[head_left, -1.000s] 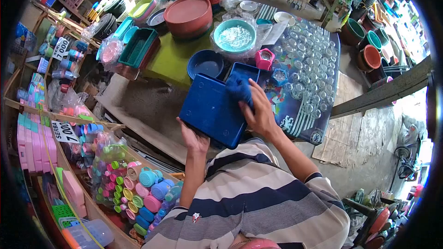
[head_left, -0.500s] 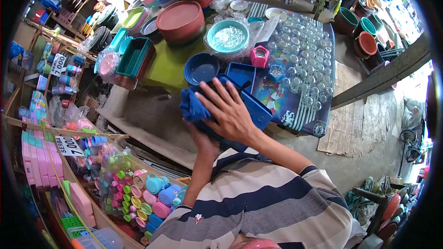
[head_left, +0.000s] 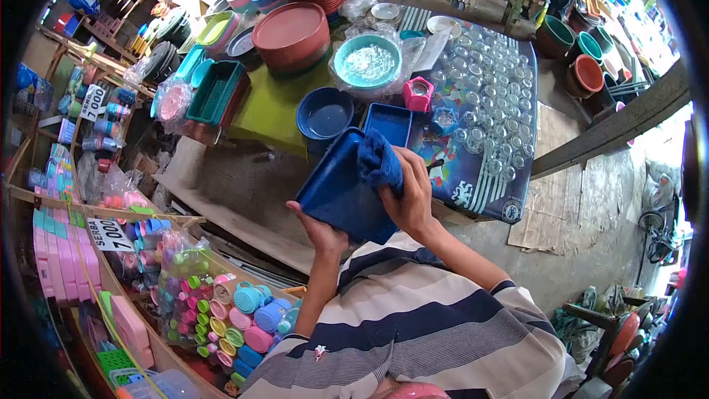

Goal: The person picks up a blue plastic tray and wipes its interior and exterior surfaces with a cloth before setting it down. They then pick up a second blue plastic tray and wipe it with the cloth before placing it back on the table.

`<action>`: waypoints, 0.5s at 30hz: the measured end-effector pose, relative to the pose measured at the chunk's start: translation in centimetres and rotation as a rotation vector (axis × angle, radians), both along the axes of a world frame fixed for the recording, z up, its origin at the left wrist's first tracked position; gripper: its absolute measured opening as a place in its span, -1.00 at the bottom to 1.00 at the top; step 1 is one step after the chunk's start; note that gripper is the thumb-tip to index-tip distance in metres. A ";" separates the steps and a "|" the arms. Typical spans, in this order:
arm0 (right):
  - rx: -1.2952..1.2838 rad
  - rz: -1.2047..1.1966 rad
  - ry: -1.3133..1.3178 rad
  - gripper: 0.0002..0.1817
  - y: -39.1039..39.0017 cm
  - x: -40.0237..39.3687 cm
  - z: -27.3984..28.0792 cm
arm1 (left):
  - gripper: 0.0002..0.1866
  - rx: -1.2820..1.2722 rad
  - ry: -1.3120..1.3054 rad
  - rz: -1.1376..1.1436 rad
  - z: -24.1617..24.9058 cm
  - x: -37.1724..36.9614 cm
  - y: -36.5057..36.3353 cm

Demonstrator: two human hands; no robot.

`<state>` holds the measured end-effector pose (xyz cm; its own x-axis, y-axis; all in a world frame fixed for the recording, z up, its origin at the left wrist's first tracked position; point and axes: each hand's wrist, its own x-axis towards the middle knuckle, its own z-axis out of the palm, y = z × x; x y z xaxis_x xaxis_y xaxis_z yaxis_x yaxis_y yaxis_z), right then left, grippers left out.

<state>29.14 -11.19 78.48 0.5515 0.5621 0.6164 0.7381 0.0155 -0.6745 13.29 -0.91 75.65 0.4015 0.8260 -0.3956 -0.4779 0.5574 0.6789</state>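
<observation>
A dark blue plastic tray [head_left: 341,191] is held tilted in front of my chest. My left hand [head_left: 323,230] grips its lower left edge, thumb along the side and the other fingers hidden beneath. My right hand [head_left: 410,193] is closed on a crumpled blue cloth [head_left: 379,161], which presses against the tray's right rim. Just beyond, on the table, are a round blue basin [head_left: 325,113] and another blue tray [head_left: 388,124]. A pink clock-like item [head_left: 419,94] stands to the right of them.
Rows of glass jars [head_left: 491,96] cover the table's right side. A turquoise basin [head_left: 367,61] in plastic wrap and stacked brown tubs [head_left: 292,33] stand farther back. At the lower left, a shelf holds colourful cups [head_left: 251,310]. A slanted post [head_left: 613,118] rises at right.
My right hand has moved right and down with the cloth, from over the tray to its right edge. The tray has turned, and its broad surface now shows.
</observation>
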 end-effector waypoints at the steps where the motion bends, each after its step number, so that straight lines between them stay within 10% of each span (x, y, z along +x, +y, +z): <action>1: 0.055 -0.002 0.039 -0.29 0.6 0.0 0.7 | 0.11 0.021 0.078 0.004 0.2 0.2 -0.6; 8: -0.049 0.164 -0.352 -0.30 2.9 -1.5 3.1 | 0.10 0.180 0.095 -0.138 -5.2 -0.6 -1.3; 10: -0.061 0.257 -0.441 -0.27 3.1 -3.2 1.6 | 0.00 1.197 0.930 -0.227 -7.9 -1.8 -0.2; 15: -0.106 0.270 -0.366 -0.25 2.0 -1.8 0.4 | -0.06 0.376 0.184 -0.056 -2.8 -1.0 -0.7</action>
